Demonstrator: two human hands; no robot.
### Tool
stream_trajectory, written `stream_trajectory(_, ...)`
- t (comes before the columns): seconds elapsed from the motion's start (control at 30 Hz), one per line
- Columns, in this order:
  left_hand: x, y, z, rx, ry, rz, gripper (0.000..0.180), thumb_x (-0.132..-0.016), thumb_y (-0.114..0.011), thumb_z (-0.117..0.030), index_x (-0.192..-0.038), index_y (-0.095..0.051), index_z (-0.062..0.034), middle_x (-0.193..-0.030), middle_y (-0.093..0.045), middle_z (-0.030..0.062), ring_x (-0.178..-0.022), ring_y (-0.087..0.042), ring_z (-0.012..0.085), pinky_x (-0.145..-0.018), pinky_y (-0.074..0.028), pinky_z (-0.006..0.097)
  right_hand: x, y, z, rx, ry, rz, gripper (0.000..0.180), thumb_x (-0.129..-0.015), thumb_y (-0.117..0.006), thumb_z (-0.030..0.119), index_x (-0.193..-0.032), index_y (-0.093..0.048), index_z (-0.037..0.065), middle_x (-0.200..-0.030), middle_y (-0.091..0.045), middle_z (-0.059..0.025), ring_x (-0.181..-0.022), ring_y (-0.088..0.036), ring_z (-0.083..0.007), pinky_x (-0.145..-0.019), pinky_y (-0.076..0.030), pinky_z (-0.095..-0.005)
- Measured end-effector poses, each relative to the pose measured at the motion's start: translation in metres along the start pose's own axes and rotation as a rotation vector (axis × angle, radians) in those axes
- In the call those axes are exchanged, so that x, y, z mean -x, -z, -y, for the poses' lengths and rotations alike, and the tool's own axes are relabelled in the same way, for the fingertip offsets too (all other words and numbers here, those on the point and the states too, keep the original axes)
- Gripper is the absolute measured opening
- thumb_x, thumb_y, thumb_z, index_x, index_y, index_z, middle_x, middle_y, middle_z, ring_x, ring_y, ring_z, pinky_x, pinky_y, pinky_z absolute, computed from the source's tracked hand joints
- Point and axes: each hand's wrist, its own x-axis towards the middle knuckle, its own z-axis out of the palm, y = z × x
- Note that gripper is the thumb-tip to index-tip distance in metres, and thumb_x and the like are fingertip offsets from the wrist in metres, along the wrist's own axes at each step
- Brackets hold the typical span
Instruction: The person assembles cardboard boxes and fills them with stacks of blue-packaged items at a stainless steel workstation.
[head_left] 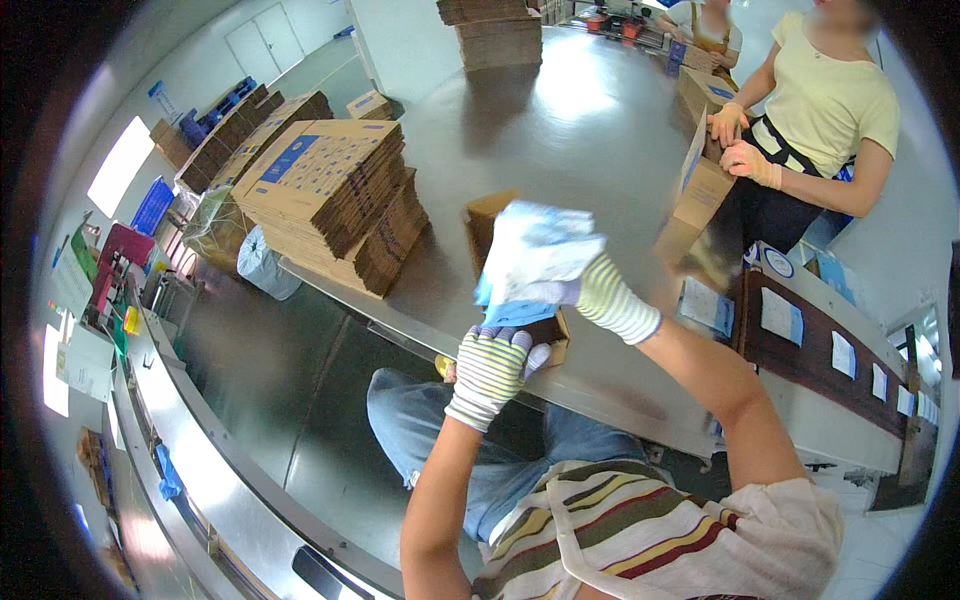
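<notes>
My right hand (615, 302), in a glove striped white and yellow-green, grips a bundle of blue and white plastic packets (540, 245). The bundle is above an open brown carton (556, 340) near the table's front edge and hides most of its inside. At the carton's near side is my left hand (490, 372), gloved in the same stripes. Its fingers lie over the rim just below the packets, with the thumb apart on the right.
Flattened cartons (325, 190) are stacked at the left of the metal table (590, 150), and another stack (498, 40) stands at the far end. Across at the right, a person in orange gloves handles an open carton (700, 190). Thin packets (706, 305) lie near the right edge.
</notes>
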Motion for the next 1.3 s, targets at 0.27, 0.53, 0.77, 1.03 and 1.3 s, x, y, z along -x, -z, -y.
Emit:
stream_trajectory(0.27,0.008,0.002,-0.005,0.002,-0.09,-0.154,0.02,-0.075,-0.068,-0.029,-0.075,-0.06,-0.0107,-0.064,-0.057,0.0072,-0.063,-0.057,0.0274,-0.057,-0.046,0.037,-0.005,-0.005,-0.046,0.095,-0.277,0.316,0.048,-0.081,-0.058,0.044,-0.117,-0.058,0.012,-0.119,-0.06,-0.0089,-0.115,-0.053,-0.0236,-0.108,-0.027,-0.0451)
stream_trajectory(0.53,-0.101,0.029,0.037,0.277,0.375,0.204,0.019,-0.088,-0.051,-0.012,-0.102,-0.058,-0.0006,-0.096,-0.063,0.0228,-0.091,-0.06,0.0373,-0.077,-0.048,0.042,-0.022,-0.014,0.007,1.134,-0.27,0.767,0.091,-0.064,-0.069,0.06,-0.13,-0.048,0.002,-0.124,-0.053,-0.021,-0.124,-0.044,-0.0309,-0.112,-0.015,-0.0482)
stream_trajectory(0.77,-0.135,-0.032,0.05,-0.051,0.133,1.002,0.024,-0.08,-0.055,-0.011,-0.098,-0.068,-0.004,-0.098,-0.066,0.02,-0.093,-0.064,0.0337,-0.075,-0.051,0.041,0.023,0.012,0.028,0.691,-0.067,0.366,0.068,-0.067,-0.076,0.047,-0.115,-0.054,0.003,-0.119,-0.053,-0.0216,-0.116,-0.049,-0.0369,-0.104,-0.034,-0.0465)
stream_trajectory(1.03,-0.133,-0.025,0.036,-0.02,-0.034,1.317,0.04,-0.08,-0.052,-0.034,-0.105,-0.067,-0.0069,-0.106,-0.064,0.0182,-0.1,-0.061,0.0347,-0.084,-0.048,0.039,0.065,-0.021,-0.007,1.061,0.179,0.413,0.022,-0.079,-0.06,0.028,-0.091,-0.061,0.01,-0.091,-0.06,-0.0108,-0.098,-0.057,-0.0255,-0.106,-0.032,-0.0484)
stream_trajectory(1.3,-0.06,0.02,0.004,0.008,0.065,0.702,0.034,-0.09,-0.047,-0.03,-0.09,-0.063,0.0002,-0.09,-0.065,0.022,-0.085,-0.063,0.0363,-0.076,-0.049,0.044,0.074,0.032,0.012,0.821,0.25,0.098,0.035,-0.073,-0.072,0.034,-0.096,-0.06,0.009,-0.102,-0.06,-0.0084,-0.1,-0.056,-0.0293,-0.092,-0.043,-0.0478)
